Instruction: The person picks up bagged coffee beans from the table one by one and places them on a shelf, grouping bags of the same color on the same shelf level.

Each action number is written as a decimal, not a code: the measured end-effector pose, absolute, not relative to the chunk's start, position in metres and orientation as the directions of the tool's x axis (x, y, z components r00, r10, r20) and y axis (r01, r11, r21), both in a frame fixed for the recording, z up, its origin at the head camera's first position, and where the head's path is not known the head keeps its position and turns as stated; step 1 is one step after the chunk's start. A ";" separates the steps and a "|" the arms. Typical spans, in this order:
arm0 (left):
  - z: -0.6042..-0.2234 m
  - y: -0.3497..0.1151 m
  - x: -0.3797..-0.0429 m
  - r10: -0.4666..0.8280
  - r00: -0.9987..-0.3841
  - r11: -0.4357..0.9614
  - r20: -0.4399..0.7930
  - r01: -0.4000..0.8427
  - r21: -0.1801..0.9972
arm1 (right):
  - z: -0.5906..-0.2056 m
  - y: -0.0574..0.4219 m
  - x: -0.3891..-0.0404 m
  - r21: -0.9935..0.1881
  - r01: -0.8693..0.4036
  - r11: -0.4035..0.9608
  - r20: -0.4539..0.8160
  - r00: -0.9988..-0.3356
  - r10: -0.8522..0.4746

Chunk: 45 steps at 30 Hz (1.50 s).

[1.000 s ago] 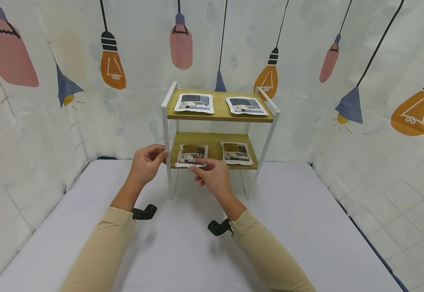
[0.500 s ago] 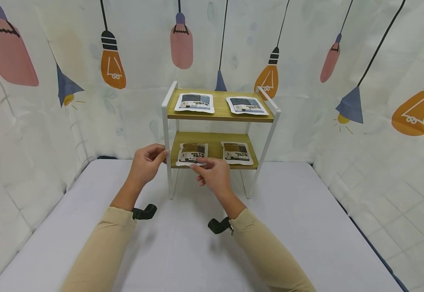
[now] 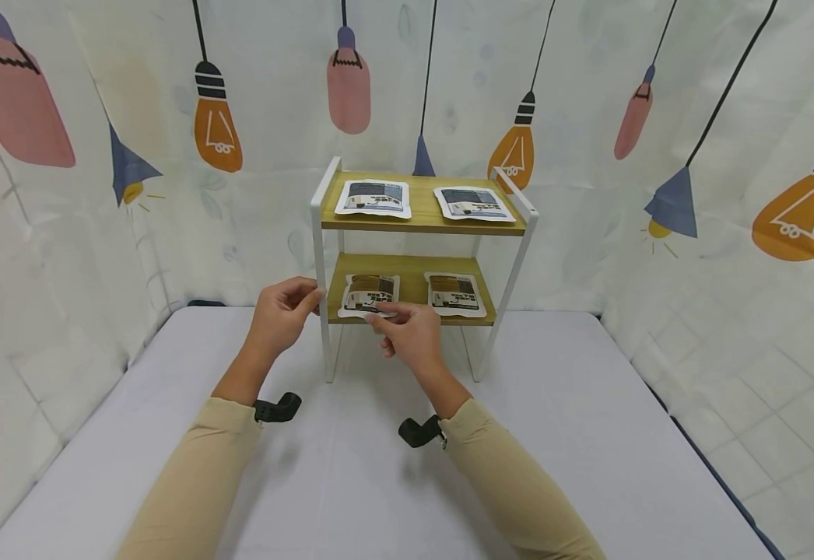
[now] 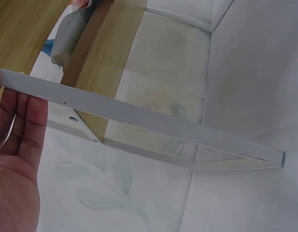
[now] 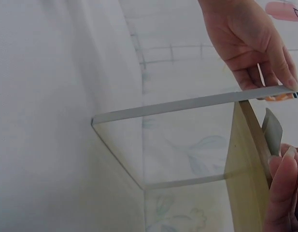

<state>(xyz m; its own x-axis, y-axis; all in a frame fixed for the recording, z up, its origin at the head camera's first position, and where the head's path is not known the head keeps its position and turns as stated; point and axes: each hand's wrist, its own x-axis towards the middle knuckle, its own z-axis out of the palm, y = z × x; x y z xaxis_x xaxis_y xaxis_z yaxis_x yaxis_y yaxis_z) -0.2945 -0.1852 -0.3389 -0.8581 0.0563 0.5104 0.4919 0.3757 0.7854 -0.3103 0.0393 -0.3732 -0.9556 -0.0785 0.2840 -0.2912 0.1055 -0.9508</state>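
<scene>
A two-tier rack with white metal frame and wooden boards stands on the table. My left hand [image 3: 277, 317] pinches its front left post [image 3: 321, 264] between thumb and fingers, at about the height of the lower board [image 3: 412, 289]. On that board's left side lies a white-edged flat pouch [image 3: 368, 292] with a brown and dark print. My right hand [image 3: 410, 336] pinches the pouch's front right corner, at the board's front edge. In the right wrist view, the pouch's front end [image 5: 273, 133] sticks up past the board edge, beside the right fingertips [image 5: 281, 179].
A similar pouch [image 3: 454, 294] lies on the lower board's right side. Two blue-printed pouches, one at left [image 3: 373, 197] and one at right [image 3: 473, 203], rest on the upper board [image 3: 421, 210]. A white cloth covers the table [image 3: 351, 467], with printed curtains [image 3: 274, 140] behind it.
The pouch at the right hand has shifted slightly back and right on the lower board. The left hand keeps its hold on the post; the other pouches stay put.
</scene>
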 end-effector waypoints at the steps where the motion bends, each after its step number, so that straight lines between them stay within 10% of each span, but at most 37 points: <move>1: -0.339 -0.185 -0.294 0.056 -0.857 0.376 0.512 0.493 0.785 | -0.373 0.039 -0.310 -0.950 -0.296 0.104 0.289 -0.954 -0.079; 45: -0.363 -0.194 -0.318 0.057 -0.844 0.367 0.533 0.514 0.776 | -0.369 0.041 -0.311 -0.927 -0.314 0.205 0.306 -0.949 -0.071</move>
<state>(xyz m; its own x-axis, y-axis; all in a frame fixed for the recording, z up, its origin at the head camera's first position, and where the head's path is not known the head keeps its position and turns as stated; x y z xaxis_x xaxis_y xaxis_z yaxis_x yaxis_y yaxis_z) -0.3181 -0.1936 -0.3627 -0.8444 0.0566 0.5327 0.5139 0.3668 0.7755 -0.3115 0.0411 -0.3689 -0.9493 -0.0708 0.3063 -0.3144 0.2050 -0.9269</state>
